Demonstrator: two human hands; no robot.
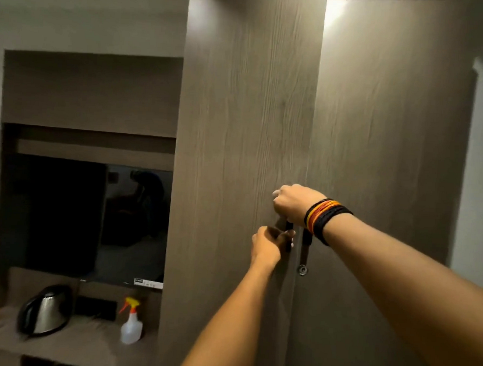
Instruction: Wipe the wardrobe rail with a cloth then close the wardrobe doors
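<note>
Both doors [246,127] look shut or nearly so. Left hand [266,247] wraps the left handle [288,238]; right hand [292,203] grips the right handle [306,239]. No cloth or rail visible. Step unclear: closing or about to open; next, pull or release.

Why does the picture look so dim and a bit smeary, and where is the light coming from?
Head view: light falls from above, leaving bright patches at the top of the wardrobe doors; the room below is dim. The whole frame is soft, the kettle and spray bottle especially. The dark television shows faint reflections. The wide lens bends the wardrobe edges.
</note>
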